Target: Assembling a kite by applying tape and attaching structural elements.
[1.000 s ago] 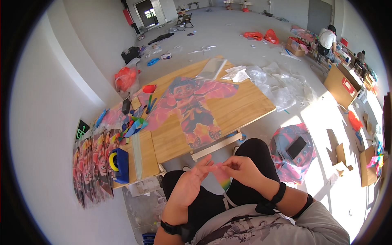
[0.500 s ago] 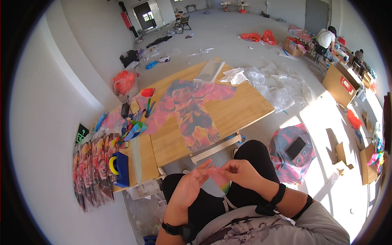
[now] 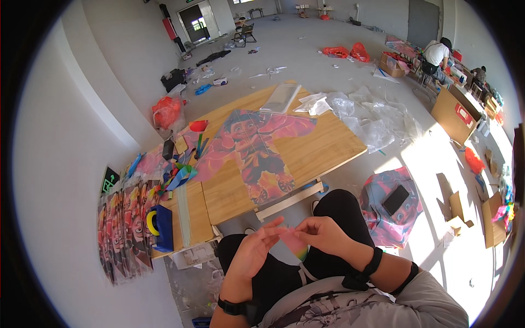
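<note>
Above my lap, a small soft strip point(image 3: 296, 246), pink at the top and fading to yellow and green, hangs between my hands. My right hand point(image 3: 328, 236) pinches its upper end between thumb and fingers. Close against it, my left hand point(image 3: 250, 256) has its fingertips together at the strip's top edge; the exact contact there is too small to make out. In front of me, a thin sheet printed with a cartoon figure point(image 3: 256, 143), arms spread, lies flat on the wooden table point(image 3: 322, 147).
A blue tape dispenser point(image 3: 163, 229) stands at the table's left corner beside several hanging printed sheets point(image 3: 123, 229). Clear plastic point(image 3: 377, 117) litters the floor beyond the table. Right of my knee, a phone point(image 3: 396, 199) rests on a printed covering. A person point(image 3: 436, 54) sits far right.
My fingers have shifted slightly at the top of the strip, and both hands stay close together. The strip stays between them; the printed sheet lies as before.
</note>
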The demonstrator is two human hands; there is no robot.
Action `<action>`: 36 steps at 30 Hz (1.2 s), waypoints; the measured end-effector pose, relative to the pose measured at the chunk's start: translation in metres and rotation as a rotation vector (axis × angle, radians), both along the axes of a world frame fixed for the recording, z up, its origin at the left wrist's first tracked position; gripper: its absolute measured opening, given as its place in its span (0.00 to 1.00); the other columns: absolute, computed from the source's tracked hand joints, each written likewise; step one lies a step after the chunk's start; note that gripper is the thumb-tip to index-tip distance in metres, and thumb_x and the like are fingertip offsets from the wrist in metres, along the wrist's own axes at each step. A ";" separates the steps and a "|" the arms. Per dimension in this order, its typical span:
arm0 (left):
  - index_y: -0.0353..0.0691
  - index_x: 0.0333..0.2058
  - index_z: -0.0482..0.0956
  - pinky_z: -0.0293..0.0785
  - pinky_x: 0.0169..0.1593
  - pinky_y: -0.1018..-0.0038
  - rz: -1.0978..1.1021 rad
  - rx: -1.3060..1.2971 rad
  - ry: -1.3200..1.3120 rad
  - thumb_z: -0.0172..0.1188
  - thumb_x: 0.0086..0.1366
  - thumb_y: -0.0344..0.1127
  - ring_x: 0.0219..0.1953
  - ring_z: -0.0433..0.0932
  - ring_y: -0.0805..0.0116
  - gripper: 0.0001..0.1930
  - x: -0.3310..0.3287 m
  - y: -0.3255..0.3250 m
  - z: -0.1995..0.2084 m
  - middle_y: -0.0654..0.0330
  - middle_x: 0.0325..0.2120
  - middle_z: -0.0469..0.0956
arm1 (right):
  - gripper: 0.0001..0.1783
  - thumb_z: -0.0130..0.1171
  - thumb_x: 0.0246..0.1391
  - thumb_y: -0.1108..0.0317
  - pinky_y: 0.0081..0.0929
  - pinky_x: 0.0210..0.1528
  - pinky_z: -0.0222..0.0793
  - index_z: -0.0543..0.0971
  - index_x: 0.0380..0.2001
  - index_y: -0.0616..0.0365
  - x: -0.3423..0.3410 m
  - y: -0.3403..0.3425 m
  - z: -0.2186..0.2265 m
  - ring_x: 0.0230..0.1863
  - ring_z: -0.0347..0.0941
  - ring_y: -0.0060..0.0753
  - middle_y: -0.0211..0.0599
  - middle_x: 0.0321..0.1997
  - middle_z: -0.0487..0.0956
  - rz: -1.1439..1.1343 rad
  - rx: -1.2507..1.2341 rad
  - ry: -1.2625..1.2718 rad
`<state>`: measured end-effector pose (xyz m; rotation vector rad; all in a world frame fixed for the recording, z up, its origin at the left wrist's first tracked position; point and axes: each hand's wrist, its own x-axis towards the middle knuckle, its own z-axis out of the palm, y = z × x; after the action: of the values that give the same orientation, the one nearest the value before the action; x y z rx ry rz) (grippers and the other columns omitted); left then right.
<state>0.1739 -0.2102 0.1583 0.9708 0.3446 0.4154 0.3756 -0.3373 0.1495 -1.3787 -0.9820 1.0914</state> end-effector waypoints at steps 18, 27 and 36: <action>0.24 0.52 0.79 0.66 0.65 0.64 0.028 0.051 -0.017 0.47 0.75 0.44 0.59 0.75 0.59 0.25 0.002 0.001 0.002 0.45 0.62 0.71 | 0.09 0.64 0.61 0.71 0.18 0.42 0.75 0.82 0.39 0.66 0.000 -0.001 0.001 0.37 0.79 0.15 0.31 0.35 0.84 0.028 -0.032 -0.001; 0.24 0.51 0.79 0.68 0.62 0.65 0.047 0.078 -0.018 0.50 0.75 0.44 0.56 0.76 0.61 0.24 0.000 0.002 0.000 0.46 0.61 0.73 | 0.09 0.64 0.61 0.70 0.18 0.42 0.76 0.82 0.40 0.65 -0.003 0.000 0.002 0.36 0.79 0.15 0.31 0.34 0.84 0.033 -0.026 0.011; 0.29 0.48 0.81 0.68 0.61 0.66 0.136 0.170 0.046 0.55 0.72 0.34 0.56 0.75 0.62 0.15 0.004 -0.003 0.004 0.49 0.57 0.75 | 0.09 0.65 0.61 0.67 0.18 0.40 0.74 0.82 0.39 0.62 -0.004 -0.001 -0.002 0.35 0.77 0.14 0.29 0.34 0.83 0.098 -0.021 0.058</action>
<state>0.1777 -0.2135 0.1620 1.1279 0.4236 0.5541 0.3718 -0.3385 0.1473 -1.3198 -1.0064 1.2110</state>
